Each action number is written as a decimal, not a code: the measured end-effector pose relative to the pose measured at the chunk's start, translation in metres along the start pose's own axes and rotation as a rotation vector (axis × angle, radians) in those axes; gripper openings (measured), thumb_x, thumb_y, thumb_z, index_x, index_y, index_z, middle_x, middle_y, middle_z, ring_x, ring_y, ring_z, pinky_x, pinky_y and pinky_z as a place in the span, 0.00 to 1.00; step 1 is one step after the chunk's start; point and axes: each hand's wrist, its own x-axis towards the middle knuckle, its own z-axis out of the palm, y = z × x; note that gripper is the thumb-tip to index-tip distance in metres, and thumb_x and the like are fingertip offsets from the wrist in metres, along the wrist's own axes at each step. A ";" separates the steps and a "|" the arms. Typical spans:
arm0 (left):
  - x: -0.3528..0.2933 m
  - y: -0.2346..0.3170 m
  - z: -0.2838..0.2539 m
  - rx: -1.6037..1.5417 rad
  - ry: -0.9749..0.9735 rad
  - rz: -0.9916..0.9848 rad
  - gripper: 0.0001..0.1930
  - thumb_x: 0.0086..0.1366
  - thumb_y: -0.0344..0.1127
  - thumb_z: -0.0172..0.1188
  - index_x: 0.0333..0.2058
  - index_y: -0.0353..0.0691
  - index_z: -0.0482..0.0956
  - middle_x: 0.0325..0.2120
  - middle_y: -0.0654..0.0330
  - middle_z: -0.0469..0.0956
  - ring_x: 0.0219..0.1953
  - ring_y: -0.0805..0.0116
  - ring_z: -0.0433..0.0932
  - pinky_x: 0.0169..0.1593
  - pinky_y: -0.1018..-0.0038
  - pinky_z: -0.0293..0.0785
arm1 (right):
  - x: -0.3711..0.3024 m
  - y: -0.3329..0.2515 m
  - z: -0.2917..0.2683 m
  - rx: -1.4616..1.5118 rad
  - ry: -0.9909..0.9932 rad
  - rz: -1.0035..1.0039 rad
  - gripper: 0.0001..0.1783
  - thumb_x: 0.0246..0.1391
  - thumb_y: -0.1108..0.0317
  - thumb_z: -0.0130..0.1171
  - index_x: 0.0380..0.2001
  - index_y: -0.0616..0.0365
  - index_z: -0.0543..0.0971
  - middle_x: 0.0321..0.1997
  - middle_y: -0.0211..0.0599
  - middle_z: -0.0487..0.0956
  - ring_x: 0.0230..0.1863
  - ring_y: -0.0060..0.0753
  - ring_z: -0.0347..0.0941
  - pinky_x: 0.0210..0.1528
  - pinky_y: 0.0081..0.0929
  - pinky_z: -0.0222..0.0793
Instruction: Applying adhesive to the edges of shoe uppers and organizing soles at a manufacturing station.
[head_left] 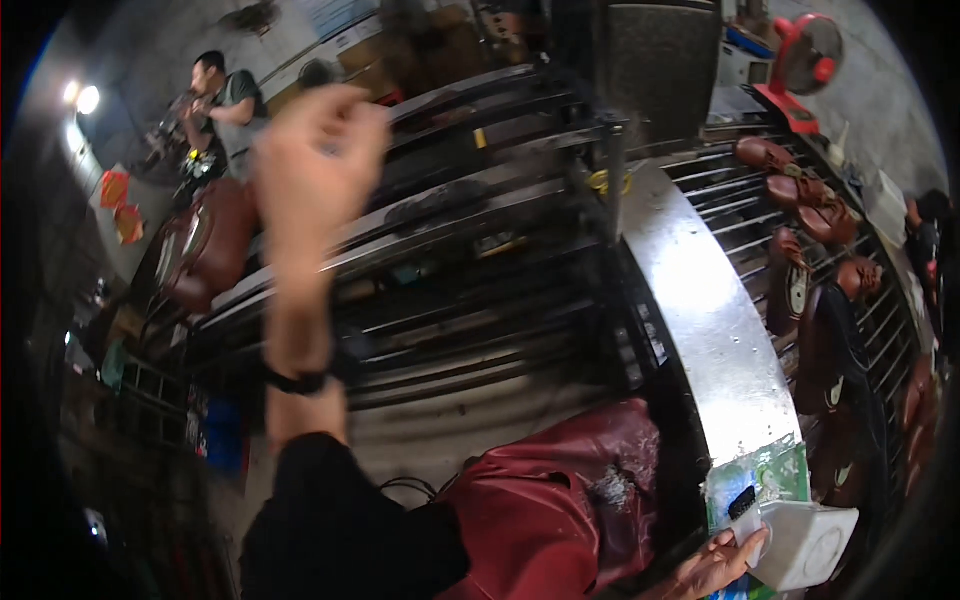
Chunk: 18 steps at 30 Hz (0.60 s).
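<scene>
My left hand is raised high on the left, with a dark band on its wrist. Motion smears its fingers, which look curled, so I cannot make out whether anything is in them. Low on the right, my right hand grips a small brush with black bristles and a pale handle. Right beside that hand stands a white, square-sided plastic container. Beneath the brush lies a green and white plastic sheet, at the near end of a shiny metal bench top.
Brown leather shoes rest on a barred rack along the right, near a red fan. Dark slatted racks cross the middle. More brown leather is at left, near another person. A red apron covers my lap.
</scene>
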 end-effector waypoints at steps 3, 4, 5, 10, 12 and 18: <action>0.061 -0.179 -0.125 0.907 -0.053 0.332 0.32 0.60 0.51 0.67 0.56 0.31 0.80 0.56 0.37 0.78 0.57 0.41 0.78 0.62 0.55 0.73 | -0.005 -0.007 -0.007 -0.029 -0.064 -0.023 0.22 0.74 0.57 0.57 0.61 0.60 0.76 0.42 0.29 0.78 0.26 0.16 0.68 0.23 0.14 0.61; 0.077 -0.192 -0.139 0.781 -0.506 -0.205 0.39 0.58 0.48 0.69 0.64 0.32 0.72 0.60 0.38 0.76 0.66 0.44 0.72 0.68 0.54 0.66 | -0.021 -0.013 0.007 0.007 -0.033 0.000 0.19 0.73 0.58 0.58 0.58 0.60 0.76 0.38 0.32 0.79 0.24 0.18 0.68 0.21 0.14 0.60; 0.092 -0.210 -0.157 0.468 -0.915 -0.486 0.42 0.58 0.42 0.68 0.68 0.29 0.65 0.62 0.40 0.75 0.68 0.44 0.70 0.70 0.50 0.66 | -0.030 -0.015 0.037 0.053 0.002 0.023 0.17 0.72 0.60 0.59 0.55 0.60 0.76 0.34 0.35 0.80 0.21 0.19 0.67 0.18 0.15 0.59; -0.013 -0.228 0.027 -0.252 -1.035 -0.279 0.37 0.58 0.40 0.67 0.65 0.29 0.69 0.60 0.42 0.77 0.65 0.46 0.72 0.69 0.51 0.67 | -0.040 -0.014 0.044 0.092 -0.011 -0.095 0.11 0.68 0.70 0.62 0.48 0.66 0.78 0.28 0.44 0.81 0.16 0.31 0.74 0.15 0.26 0.68; -0.058 -0.191 0.071 -0.549 -1.043 -0.294 0.35 0.59 0.39 0.66 0.63 0.29 0.71 0.59 0.43 0.77 0.64 0.48 0.73 0.69 0.51 0.67 | -0.045 -0.025 0.033 0.010 0.156 -0.197 0.12 0.66 0.70 0.65 0.45 0.68 0.78 0.27 0.46 0.82 0.17 0.33 0.76 0.16 0.26 0.69; -0.125 -0.131 0.079 -1.226 -0.868 -0.635 0.29 0.60 0.37 0.65 0.58 0.28 0.76 0.56 0.46 0.80 0.60 0.51 0.76 0.68 0.52 0.69 | -0.043 -0.038 0.000 -0.541 0.311 -0.540 0.07 0.63 0.77 0.67 0.42 0.69 0.82 0.29 0.38 0.83 0.22 0.22 0.77 0.24 0.19 0.70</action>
